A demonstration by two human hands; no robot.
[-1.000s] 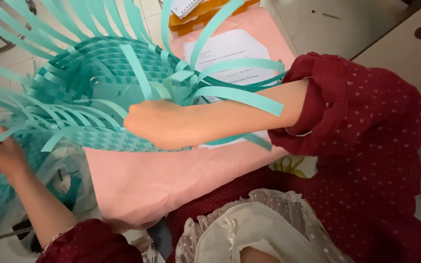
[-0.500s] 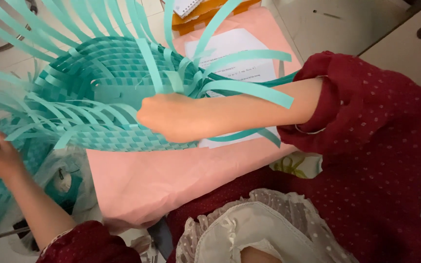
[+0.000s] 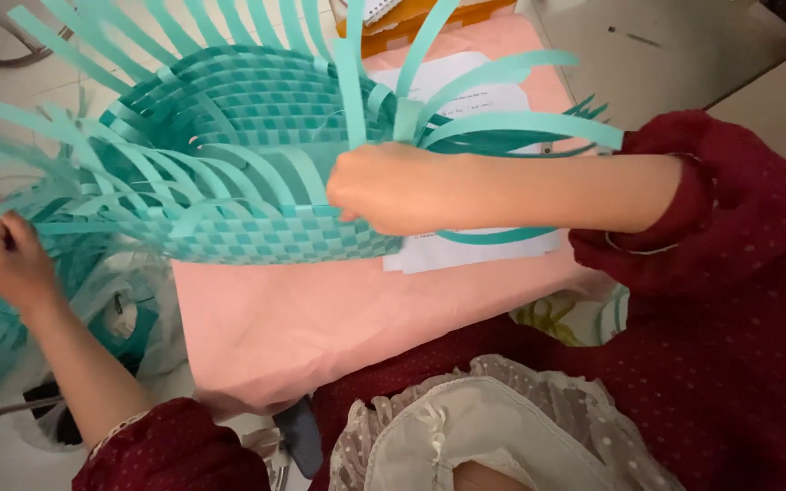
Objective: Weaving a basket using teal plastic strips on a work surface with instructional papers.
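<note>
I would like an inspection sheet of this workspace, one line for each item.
Surface: pink table top, partly bare.
Job's things: teal woven basket, unfinished, loose strips sticking out.
Clutter: white paper sheets under the basket; orange box at the far edge.
Grippers: right hand grips the basket wall; left hand holds strips at the left.
Cables: nothing seen.
Surroundings: pale floor.

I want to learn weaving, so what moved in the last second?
The right hand slid rightward along the rim of the teal woven basket, gripping the strips there. The basket turned slightly with it. The left hand kept holding loose strips at the far left. The pink cloth and white paper underneath stayed put.
</note>
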